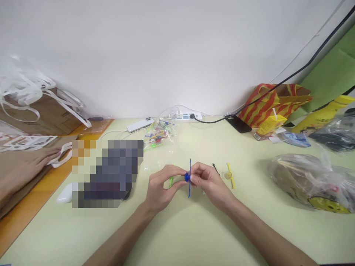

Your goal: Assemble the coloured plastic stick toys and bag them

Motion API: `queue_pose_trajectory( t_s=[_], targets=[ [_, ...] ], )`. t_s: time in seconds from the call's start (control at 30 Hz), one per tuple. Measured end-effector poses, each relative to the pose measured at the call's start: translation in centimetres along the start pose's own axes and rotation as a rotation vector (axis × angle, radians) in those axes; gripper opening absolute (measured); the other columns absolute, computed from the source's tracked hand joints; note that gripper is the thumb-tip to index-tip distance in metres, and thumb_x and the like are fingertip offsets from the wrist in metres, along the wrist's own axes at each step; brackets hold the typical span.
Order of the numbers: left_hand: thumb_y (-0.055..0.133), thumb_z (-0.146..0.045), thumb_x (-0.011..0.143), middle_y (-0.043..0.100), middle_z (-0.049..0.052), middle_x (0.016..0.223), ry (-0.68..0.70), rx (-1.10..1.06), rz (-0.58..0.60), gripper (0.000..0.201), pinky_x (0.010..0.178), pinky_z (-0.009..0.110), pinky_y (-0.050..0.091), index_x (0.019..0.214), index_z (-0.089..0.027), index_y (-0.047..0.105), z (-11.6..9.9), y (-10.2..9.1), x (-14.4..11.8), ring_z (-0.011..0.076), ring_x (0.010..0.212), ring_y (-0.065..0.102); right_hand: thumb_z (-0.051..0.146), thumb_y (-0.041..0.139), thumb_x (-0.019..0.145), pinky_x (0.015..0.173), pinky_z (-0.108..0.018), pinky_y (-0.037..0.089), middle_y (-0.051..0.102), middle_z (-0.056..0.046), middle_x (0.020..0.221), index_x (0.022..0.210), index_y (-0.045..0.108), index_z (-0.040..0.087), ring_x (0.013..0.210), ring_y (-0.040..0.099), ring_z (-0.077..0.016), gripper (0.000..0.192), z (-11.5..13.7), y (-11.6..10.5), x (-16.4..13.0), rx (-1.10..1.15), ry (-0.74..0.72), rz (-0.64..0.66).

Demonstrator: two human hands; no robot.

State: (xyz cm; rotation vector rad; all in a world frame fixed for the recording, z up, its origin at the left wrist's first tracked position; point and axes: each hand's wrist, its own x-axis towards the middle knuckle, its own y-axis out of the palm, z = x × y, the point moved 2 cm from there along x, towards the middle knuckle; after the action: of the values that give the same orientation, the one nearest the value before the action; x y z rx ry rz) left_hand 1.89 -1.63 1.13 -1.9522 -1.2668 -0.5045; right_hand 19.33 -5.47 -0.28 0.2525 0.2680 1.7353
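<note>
Blue pin-and-hub piece (189, 178): a thin blue rod standing upright through a small blue hub, held just above the worktop (177, 229) at picture centre. The left hand (162, 186) pinches the hub from 9 o'clock and the right hand (206, 181) from 3 o'clock; both grips are clenched on it with the fingertips, a hold that suits so small a part and keeps the rod clear of the palms.

Green stick (171, 181): partly hidden under the left fingers; whether it is held cannot be told.

Black pin (215, 169) and yellow pin with hub (230, 175): lying loose at 3 o'clock of the hands, near, likely set within easy reach.

Clear bag of coloured parts (159, 136): at 11 o'clock, farther back.

White phone (140, 124) and power strip (183, 116): at 12 o'clock along the wall, cabled.

Dark phone (238, 124), red-and-yellow striped bag (273, 101), yellow carton (270, 125): at 2 o'clock. Print on the carton is too small to read.

Clear plastic sack (313, 181): at 3 o'clock, with a yellow smiling face showing; no legible writing.

Paper bags with white handles (33, 111): at 9–10 o'clock, with another person's hand (46, 155) resting there.
</note>
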Motion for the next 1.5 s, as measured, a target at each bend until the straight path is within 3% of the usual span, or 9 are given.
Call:
queue_pose_trajectory(
  t_s=[0.2,0.43,0.57,0.63,0.77,0.9,1.03,1.2,1.5],
  targets=[
    [0.075,-0.016,0.086,0.077,0.006,0.093,0.034,-0.025,-0.024,0.023,0.080,0.037,0.058,0.107,-0.022,0.071,0.1,0.2,-0.2,0.0200,0.085,0.072,0.041,0.074,0.087,0.049,-0.024,0.026,0.055,0.005,0.063,0.079,0.055,0.019,0.048,0.041,-0.0070,0.030,-0.1,0.7,-0.5,0.108,0.055,0.042],
    [0.073,-0.016,0.087,0.076,0.006,0.094,-0.013,-0.015,-0.003,0.019,0.079,0.036,0.057,0.105,-0.021,0.070,0.3,0.2,-0.1,0.0199,0.086,0.071,0.044,0.074,0.086,0.044,-0.023,0.021,0.053,0.007,0.062,0.079,0.054,0.020,0.044,0.038,-0.0062,0.032,0.7,0.3,-0.3,-0.024,0.046,0.007],
    [0.072,-0.015,0.087,0.074,0.006,0.096,0.035,0.183,-0.018,0.022,0.084,0.037,0.054,0.107,-0.021,0.067,0.9,-0.9,0.3,0.0205,0.091,0.068,0.040,0.067,0.092,0.049,-0.026,0.033,0.057,0.004,0.066,0.083,0.058,0.021,0.052,0.045,-0.0104,0.023,2.6,-2.4,-0.1,-0.323,-0.213,-0.367],
    [0.071,-0.017,0.088,0.074,0.005,0.096,0.054,0.312,0.067,0.020,0.089,0.039,0.050,0.106,-0.022,0.066,1.4,-1.5,0.5,0.0207,0.093,0.066,0.035,0.064,0.095,0.059,-0.029,0.040,0.063,0.000,0.074,0.086,0.060,0.022,0.064,0.052,-0.0142,0.017,3.5,-3.7,-0.1,-0.565,-0.338,-0.476],
    [0.065,-0.021,0.092,0.073,0.003,0.098,-0.009,0.475,0.268,0.015,0.097,0.042,0.044,0.107,-0.022,0.065,2.6,-2.1,0.7,0.0219,0.099,0.062,0.028,0.056,0.100,0.081,-0.039,0.041,0.071,-0.003,0.088,0.092,0.065,0.023,0.083,0.057,-0.0208,0.012,3.5,-4.4,0.2,-1.095,-0.427,-0.209],
    [0.063,-0.025,0.093,0.071,0.003,0.097,-0.073,0.538,0.368,0.010,0.099,0.042,0.042,0.102,-0.023,0.065,3.0,-2.1,0.7,0.0210,0.097,0.061,0.030,0.062,0.098,0.092,-0.044,0.035,0.073,-0.003,0.094,0.102,0.065,0.024,0.095,0.056,-0.0241,0.008,2.4,-4.0,0.2,-1.346,-0.387,-0.035],
    [0.066,-0.025,0.089,0.070,0.002,0.094,-0.106,0.551,0.412,0.007,0.100,0.041,0.042,0.096,-0.023,0.066,3.3,-1.9,0.6,0.0201,0.094,0.061,0.029,0.068,0.094,0.095,-0.046,0.033,0.073,-0.005,0.098,0.106,0.066,0.023,0.100,0.056,-0.0257,0.014,1.3,-3.5,0.2,-1.429,-0.351,0.015],
    [0.065,-0.027,0.090,0.071,0.001,0.101,-0.136,0.560,0.451,0.009,0.102,0.042,0.040,0.098,-0.024,0.066,3.5,-1.9,0.5,0.0213,0.101,0.060,0.022,0.060,0.097,0.092,-0.043,0.033,0.072,-0.005,0.089,0.100,0.066,0.023,0.095,0.056,-0.0238,0.007,0.4,-3.4,0.5,-1.467,-0.336,-0.003],
    [0.062,-0.027,0.091,0.071,0.003,0.106,-0.117,0.547,0.488,0.008,0.104,0.043,0.040,0.097,-0.024,0.066,3.2,-2.1,0.8,0.0216,0.101,0.061,0.020,0.057,0.098,0.090,-0.041,0.032,0.071,-0.002,0.082,0.092,0.065,0.022,0.090,0.057,-0.0210,0.010,0.4,-3.2,0.4,-1.424,-0.314,-0.008]
  ],
)
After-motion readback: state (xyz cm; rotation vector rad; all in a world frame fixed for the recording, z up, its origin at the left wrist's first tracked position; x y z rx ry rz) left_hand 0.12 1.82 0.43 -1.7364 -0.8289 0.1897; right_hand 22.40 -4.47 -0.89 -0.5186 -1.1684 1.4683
